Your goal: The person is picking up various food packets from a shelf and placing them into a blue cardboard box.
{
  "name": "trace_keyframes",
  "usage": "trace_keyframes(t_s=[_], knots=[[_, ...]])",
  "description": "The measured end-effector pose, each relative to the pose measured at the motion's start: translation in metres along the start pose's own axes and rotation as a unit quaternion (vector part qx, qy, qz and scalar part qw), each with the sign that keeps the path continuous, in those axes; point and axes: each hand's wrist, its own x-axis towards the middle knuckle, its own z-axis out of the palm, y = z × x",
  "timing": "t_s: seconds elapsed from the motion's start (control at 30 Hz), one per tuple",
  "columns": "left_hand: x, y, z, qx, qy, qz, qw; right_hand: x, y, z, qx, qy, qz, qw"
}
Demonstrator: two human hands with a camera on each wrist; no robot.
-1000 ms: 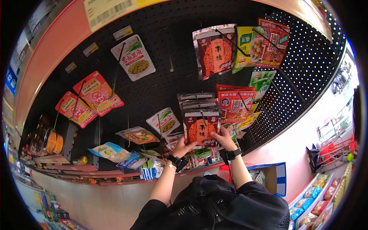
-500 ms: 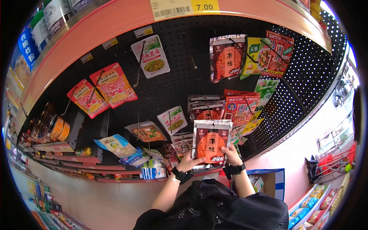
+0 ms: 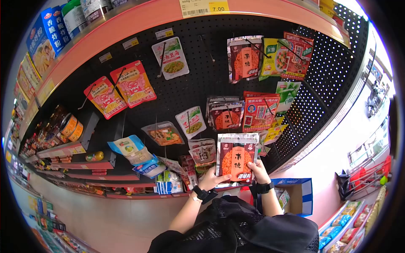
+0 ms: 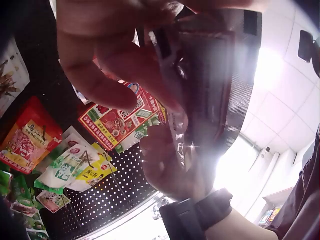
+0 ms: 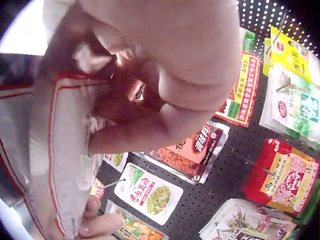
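Observation:
Both hands hold a dark red seasoning packet with an orange panel upright in front of the body. At its lower left edge the left hand grips it, thumb across the front. The right hand pinches the lower right edge, thumb likewise on the front. In the left wrist view the packet appears dark, with fingers behind it. From the right wrist, the packet's pale back shows under curled fingers. Just beyond it, similar packets hang on a hook.
A black pegboard carries hooks with red spicy packets, white bean packets and pink-red packets. Jars stand on the left shelf. A blue-and-white open box sits at lower right, beside a red cart.
The packet has come away from the hanging stack, toward the body and slightly right, with both hands still holding it. The head view has shifted as well.

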Motion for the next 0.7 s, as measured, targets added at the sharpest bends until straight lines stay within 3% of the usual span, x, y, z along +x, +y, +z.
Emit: trace_keyframes(t_s=[0.1, 0.27, 0.57, 0.7], knots=[[-0.025, -0.008, 0.005, 0.014, 0.035, 0.024, 0.999, -0.018, 0.004, 0.018, -0.01, -0.016, -0.052, 0.998], [-0.078, -0.016, 0.024, -0.019, 0.06, 0.045, 0.997, -0.064, 0.022, 0.036, -0.05, -0.035, -0.053, 0.997], [-0.111, -0.037, 0.056, -0.134, 0.081, -0.102, 0.982, -0.115, 0.035, 0.03, -0.053, 0.041, 0.044, 0.997], [-0.123, -0.062, 0.074, -0.135, 0.049, -0.104, 0.984, -0.15, 0.048, 0.018, -0.074, 0.084, 0.077, 0.991]])
